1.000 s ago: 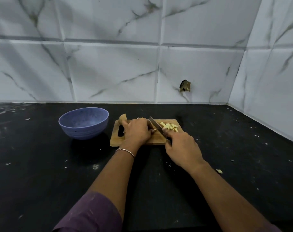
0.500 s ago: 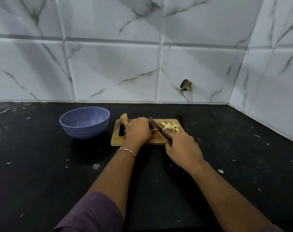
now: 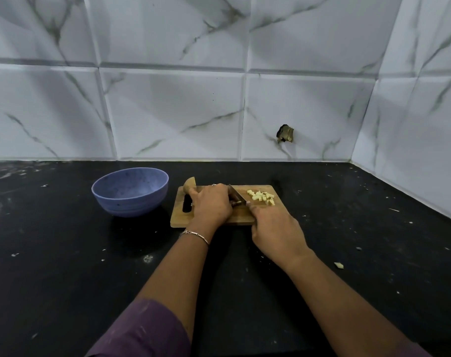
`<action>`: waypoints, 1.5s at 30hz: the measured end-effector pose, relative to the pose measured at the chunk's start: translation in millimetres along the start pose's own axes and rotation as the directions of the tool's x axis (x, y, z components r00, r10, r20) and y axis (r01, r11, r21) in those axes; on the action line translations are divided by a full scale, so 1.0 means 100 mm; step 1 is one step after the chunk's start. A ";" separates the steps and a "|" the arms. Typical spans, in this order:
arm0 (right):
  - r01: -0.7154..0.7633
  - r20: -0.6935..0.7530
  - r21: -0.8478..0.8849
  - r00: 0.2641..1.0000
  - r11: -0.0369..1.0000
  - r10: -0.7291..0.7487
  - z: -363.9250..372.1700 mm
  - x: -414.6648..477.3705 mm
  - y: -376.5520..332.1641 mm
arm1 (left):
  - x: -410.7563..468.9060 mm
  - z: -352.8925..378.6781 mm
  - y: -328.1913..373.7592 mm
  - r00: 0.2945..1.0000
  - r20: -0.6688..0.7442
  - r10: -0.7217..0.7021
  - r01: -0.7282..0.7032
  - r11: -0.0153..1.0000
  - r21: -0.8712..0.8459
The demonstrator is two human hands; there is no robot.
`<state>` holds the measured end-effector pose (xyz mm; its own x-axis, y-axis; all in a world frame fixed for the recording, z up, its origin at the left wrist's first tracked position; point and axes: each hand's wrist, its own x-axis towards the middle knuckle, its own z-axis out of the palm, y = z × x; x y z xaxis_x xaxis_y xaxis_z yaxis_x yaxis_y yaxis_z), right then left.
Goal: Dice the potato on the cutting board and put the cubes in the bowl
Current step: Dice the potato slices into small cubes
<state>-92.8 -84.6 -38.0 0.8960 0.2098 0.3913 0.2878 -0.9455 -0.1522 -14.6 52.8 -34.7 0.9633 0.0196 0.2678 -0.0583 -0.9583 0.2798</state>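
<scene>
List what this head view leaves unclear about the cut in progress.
Head view only:
- potato piece under the knife: the left hand covers nearly all of it.
- knife's handle: buried in the right hand.
- bowl floor: behind its near wall.
- cubes: too small to count.

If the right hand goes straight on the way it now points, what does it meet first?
Probably the left hand, which holds a potato piece beside the knife; the right hand aims there. The cubes lie right of this line.
</scene>
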 end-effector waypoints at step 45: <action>-0.080 -0.034 0.106 0.996 0.991 0.084 -0.05 -0.01 0.04 | 0.04 0.00 -0.03 1.000 -0.005 -0.026 0.026 0.999 -0.031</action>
<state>-94.2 -89.9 -34.6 0.9051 0.1212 0.4075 0.2495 -0.9276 -0.2782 -10.8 56.1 -35.0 0.9632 0.0461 0.2649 -0.0414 -0.9480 0.3155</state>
